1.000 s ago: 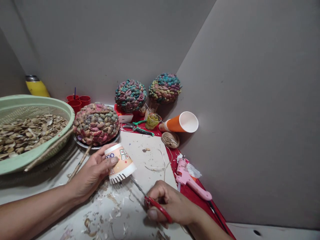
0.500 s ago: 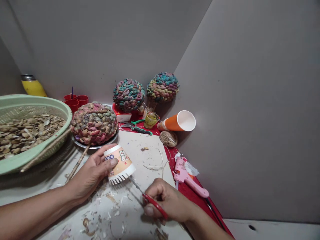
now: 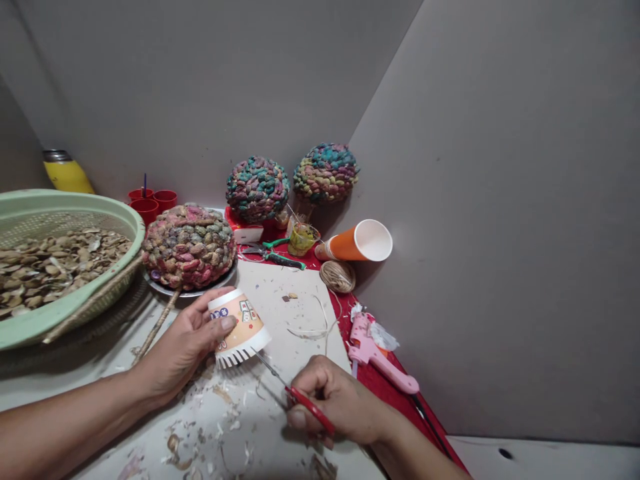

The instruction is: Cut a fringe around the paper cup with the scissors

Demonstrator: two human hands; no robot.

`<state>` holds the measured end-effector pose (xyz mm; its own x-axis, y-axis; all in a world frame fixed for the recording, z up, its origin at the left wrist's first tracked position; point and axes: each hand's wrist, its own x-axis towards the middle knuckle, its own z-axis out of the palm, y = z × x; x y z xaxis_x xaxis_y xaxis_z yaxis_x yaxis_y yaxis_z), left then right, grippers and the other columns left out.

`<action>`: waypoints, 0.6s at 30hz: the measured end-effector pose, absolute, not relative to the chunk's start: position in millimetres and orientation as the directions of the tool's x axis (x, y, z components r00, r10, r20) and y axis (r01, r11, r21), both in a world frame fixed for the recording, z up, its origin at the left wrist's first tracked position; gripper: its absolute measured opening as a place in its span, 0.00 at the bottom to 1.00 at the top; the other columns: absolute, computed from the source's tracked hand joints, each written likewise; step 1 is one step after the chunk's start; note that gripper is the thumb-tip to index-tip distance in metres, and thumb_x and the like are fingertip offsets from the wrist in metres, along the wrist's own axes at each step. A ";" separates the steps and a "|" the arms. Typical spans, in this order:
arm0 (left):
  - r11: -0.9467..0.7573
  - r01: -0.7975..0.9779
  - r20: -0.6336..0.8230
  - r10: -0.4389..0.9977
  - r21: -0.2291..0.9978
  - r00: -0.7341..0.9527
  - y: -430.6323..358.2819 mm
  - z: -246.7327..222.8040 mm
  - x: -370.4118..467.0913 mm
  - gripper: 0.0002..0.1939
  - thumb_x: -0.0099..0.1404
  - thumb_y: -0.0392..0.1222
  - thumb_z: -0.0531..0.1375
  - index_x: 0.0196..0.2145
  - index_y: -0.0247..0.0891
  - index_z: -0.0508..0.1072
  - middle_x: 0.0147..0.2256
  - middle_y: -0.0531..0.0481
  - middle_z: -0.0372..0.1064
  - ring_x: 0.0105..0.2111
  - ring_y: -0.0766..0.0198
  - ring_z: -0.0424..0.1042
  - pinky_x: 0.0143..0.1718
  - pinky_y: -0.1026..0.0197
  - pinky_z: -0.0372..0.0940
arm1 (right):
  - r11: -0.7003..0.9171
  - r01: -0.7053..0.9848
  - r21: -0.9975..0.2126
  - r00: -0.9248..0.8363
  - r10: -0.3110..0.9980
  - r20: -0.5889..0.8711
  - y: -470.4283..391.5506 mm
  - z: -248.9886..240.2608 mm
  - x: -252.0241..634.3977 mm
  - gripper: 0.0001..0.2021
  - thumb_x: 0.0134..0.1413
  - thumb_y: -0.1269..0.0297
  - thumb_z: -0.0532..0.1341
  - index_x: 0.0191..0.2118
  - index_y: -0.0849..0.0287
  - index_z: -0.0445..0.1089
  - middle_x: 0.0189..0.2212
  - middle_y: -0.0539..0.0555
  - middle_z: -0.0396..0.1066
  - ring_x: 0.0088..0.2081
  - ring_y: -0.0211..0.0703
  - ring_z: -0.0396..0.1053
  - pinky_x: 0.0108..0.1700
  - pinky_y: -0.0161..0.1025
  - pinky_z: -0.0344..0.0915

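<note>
My left hand (image 3: 193, 340) is closed around a printed paper cup (image 3: 250, 327), thumb on its side. The cup is tilted, its rim facing down and toward me, and a row of short slits fringes part of that rim. In my right hand (image 3: 335, 400) is a pair of scissors (image 3: 309, 408) with red handles. Their blades reach the cup's edge at the right end of the slits. Just behind my left hand, a ball covered in pink and grey shells (image 3: 190, 247) rests on a metal dish, with a twine-wrapped stick below it.
A green basket (image 3: 100, 293) of shells stands at left. Farther back are red cups (image 3: 145, 210), two multicoloured balls (image 3: 257, 190), green-handled pliers (image 3: 283, 259), an orange paper cup stack (image 3: 345, 245) and twine (image 3: 337, 277). A pink glue gun (image 3: 373, 357) lies at right. Scraps litter the white board (image 3: 270, 287).
Almost nothing differs. The scissors' tips and the cup's fringed rim have shifted very slightly; both hands keep their hold.
</note>
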<state>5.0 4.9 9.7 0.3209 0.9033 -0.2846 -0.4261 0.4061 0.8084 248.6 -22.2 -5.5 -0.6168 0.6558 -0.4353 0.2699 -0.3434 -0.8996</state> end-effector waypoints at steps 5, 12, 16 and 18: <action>0.391 -0.442 -0.264 0.909 0.808 0.323 5.4 6.9 5.2 0.32 0.59 0.42 0.69 0.59 0.41 0.64 0.45 0.45 0.79 0.41 0.58 0.79 0.44 0.59 0.69 | -0.364 0.261 -0.894 -0.632 0.636 -0.443 -21.5 -4.5 246.8 0.32 0.38 0.38 0.72 0.14 0.64 0.61 0.09 0.44 0.59 0.11 0.23 0.51 0.14 0.24 0.48; 0.372 -0.442 -0.246 0.916 0.817 0.316 3.1 9.8 5.8 0.36 0.57 0.43 0.70 0.61 0.41 0.64 0.49 0.41 0.77 0.44 0.53 0.78 0.45 0.56 0.69 | -0.351 0.224 -0.909 -0.637 0.654 -0.409 -21.8 -11.5 246.0 0.32 0.38 0.39 0.72 0.14 0.64 0.62 0.09 0.44 0.58 0.11 0.23 0.51 0.14 0.24 0.47; 0.377 -0.458 -0.219 0.907 0.805 0.360 1.0 8.8 5.7 0.41 0.58 0.42 0.70 0.65 0.44 0.59 0.54 0.40 0.74 0.50 0.50 0.76 0.51 0.52 0.67 | -0.359 0.207 -0.910 -0.637 0.656 -0.404 -22.8 -12.6 245.9 0.31 0.39 0.40 0.73 0.15 0.64 0.63 0.10 0.45 0.60 0.11 0.24 0.53 0.14 0.24 0.48; 0.369 -0.475 -0.194 0.906 0.799 0.377 0.4 7.5 5.6 0.43 0.58 0.41 0.70 0.66 0.45 0.56 0.57 0.39 0.72 0.53 0.49 0.73 0.55 0.51 0.65 | -0.382 0.202 -0.902 -0.639 0.646 -0.417 -22.9 -13.5 245.8 0.31 0.38 0.40 0.73 0.14 0.64 0.62 0.10 0.46 0.61 0.11 0.25 0.55 0.14 0.24 0.50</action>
<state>5.6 0.4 7.5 0.3767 0.9057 -0.1943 -0.4747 0.3689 0.7991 245.8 -22.9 -13.5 -0.6392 0.6465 -0.4165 0.2018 -0.3816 -0.9020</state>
